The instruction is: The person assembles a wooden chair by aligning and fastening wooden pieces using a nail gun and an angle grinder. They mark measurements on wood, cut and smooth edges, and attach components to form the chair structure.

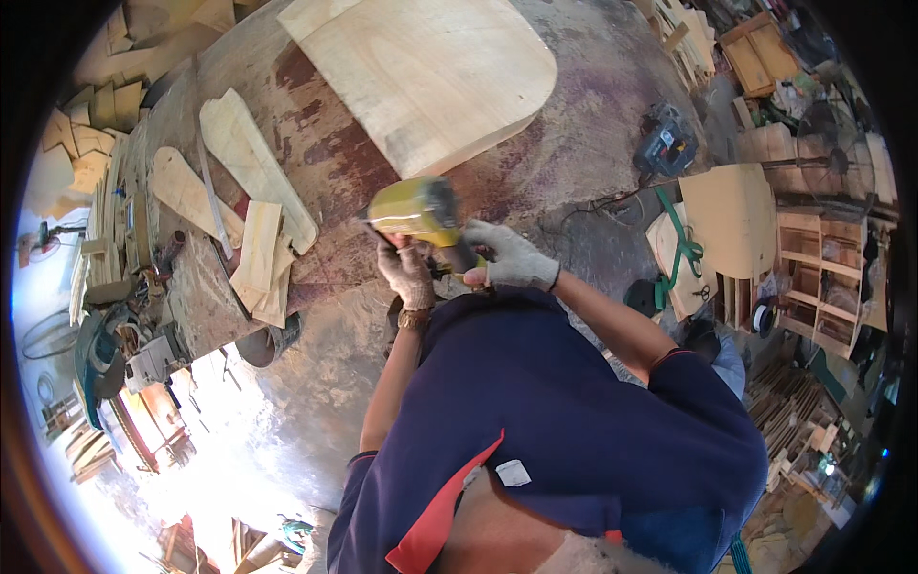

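Observation:
A yellow-green and dark pistol-shaped power tool (413,208), slightly blurred, is held up in front of my chest, its narrow dark end pointing left. My left hand (406,273), in a pale work glove with bare fingertips, closes on its underside near that end. My right hand (512,253), gloved the same way, is closed around the lower end of its handle. Just beyond the tool lies a thick, round-cornered wooden panel (440,77) on the stained worktable (583,124). My hands do not touch the panel.
Shaped wooden pieces (253,167), a long thin strip (204,158) and short offcuts (260,263) lie at the table's left. A blue-dark power tool (666,143) sits at the right, near green strapping (684,251). Wooden shelving (820,268) and a fan (834,158) stand farther right.

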Demonstrator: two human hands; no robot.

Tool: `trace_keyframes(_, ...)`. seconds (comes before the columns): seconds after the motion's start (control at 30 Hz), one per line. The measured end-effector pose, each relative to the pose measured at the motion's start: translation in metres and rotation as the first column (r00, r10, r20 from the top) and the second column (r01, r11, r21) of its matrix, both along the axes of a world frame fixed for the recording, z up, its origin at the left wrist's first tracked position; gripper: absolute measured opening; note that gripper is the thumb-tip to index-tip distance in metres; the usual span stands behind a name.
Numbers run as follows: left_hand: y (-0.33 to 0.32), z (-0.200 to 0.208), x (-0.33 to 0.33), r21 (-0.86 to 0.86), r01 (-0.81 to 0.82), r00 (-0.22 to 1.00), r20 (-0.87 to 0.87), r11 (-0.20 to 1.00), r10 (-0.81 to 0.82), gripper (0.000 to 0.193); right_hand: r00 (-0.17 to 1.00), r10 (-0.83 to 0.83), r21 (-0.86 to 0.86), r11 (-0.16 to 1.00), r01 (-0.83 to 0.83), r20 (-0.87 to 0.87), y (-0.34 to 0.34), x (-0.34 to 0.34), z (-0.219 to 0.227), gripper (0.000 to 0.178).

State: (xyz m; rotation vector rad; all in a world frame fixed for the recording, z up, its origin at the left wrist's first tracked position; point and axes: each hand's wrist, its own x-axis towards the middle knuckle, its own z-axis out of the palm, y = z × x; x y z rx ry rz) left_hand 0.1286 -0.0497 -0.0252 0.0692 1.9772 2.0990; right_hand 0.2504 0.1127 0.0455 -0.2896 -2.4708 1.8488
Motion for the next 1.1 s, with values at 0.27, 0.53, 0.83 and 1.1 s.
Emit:
trace_keyframes(0.27, 0.096, 0.068, 0.001, -0.571, 0.556, 0.508, -0.341, 0.603, -0.791, 0.054, 0.765, -0.614, -0.443, 0.640, 0.628, 0.197, 0.068, 0.063, 0.013, 0.022)
trace_keyframes(0.53, 0.143, 0.025, -0.096, -0.963, 0.019, 0.294, -0.253, 0.270, -0.922, 0.045, 0.854, -0.413, 0.688, 0.521, 0.506, -0.316, 0.138, 0.074, 0.116, 0.033)
trace_keyframes(0.83, 0.155, -0.032, -0.111, -0.972, 0.079, 0.274, -0.194, 0.223, -0.942, 0.044, 0.789, -0.491, 0.152, 0.869, 0.470, 0.370, 0.144, -0.024, 0.140, 0.040)
trace_keyframes(1.1, 0.157, -0.017, -0.106, -0.975, 0.128, 0.298, -0.138, 0.183, -0.945, 0.049, 0.805, -0.435, 0.330, 0.890, 0.315, 0.403, 0.152, -0.057, 0.097, 0.059)
